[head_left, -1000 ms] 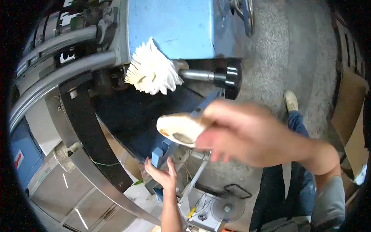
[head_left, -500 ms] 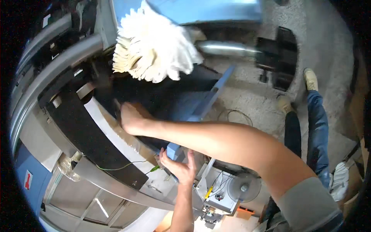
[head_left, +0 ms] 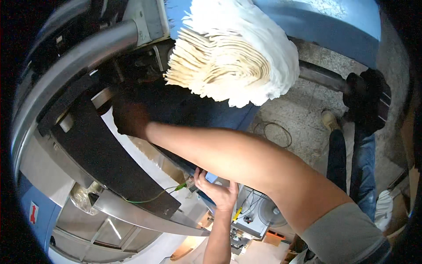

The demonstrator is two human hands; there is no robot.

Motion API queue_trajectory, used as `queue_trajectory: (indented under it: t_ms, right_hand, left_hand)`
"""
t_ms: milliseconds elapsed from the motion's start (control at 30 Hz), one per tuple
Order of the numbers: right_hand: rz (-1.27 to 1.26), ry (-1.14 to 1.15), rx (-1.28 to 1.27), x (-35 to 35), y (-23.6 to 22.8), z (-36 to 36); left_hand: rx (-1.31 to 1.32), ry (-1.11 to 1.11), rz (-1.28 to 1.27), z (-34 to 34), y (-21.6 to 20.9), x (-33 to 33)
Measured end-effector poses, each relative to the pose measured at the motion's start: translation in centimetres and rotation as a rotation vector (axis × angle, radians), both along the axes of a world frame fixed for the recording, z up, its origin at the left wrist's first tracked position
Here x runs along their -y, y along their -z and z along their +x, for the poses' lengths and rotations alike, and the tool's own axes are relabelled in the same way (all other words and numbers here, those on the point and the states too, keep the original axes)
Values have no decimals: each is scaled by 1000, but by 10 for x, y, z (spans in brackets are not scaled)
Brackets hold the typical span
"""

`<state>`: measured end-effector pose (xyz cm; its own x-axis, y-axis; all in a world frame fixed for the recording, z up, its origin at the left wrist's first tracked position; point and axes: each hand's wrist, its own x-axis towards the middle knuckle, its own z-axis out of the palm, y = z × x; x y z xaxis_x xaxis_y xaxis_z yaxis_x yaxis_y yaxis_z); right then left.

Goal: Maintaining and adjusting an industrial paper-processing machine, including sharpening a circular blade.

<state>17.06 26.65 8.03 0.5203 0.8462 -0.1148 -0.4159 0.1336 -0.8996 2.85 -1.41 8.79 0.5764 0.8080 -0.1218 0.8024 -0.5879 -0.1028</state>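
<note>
My right arm reaches across to the left, and my right hand (head_left: 132, 118) is in deep shadow at the far end of a long dark opening; its fingers do not show clearly. A white strip (head_left: 127, 137) with a brownish clear film runs below it, beside a curved black panel (head_left: 112, 154). My left hand (head_left: 216, 190) has its fingers apart at the near end of the opening, by a light-blue edge (head_left: 211, 177). Close to its fingertips is a green clip (head_left: 180, 186) on a thin wire. Whether they touch is hard to tell.
A thick bundle of pleated white and cream layers, like cloth (head_left: 228, 57), hangs at the top before a blue machine cover (head_left: 325, 22). A metal tube (head_left: 88, 53) curves along the left. A person's legs (head_left: 336, 154) stand on the right; a coiled cable (head_left: 277, 132) lies on the floor.
The view has shifted, so the white bundle appears larger and farther right. My right hand has gone deeper into the shadow. My left hand stays near the blue edge, fingers still apart.
</note>
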Motion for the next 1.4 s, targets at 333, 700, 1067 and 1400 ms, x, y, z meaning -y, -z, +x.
queue_trajectory:
  t_ms: [333, 700, 1067, 1400]
  right_hand:
    - [147, -265, -111, 17, 0, -30]
    - [344, 17, 434, 14, -29, -71]
    - [260, -81, 401, 19, -20, -43]
    - [151, -14, 333, -1, -19, -46]
  left_hand:
    - [-34, -81, 77, -18, -11, 4]
    - [-32, -50, 121, -15, -18, 1]
    - [19, -42, 89, -10, -8, 3]
    - [13, -23, 81, -4, -6, 3]
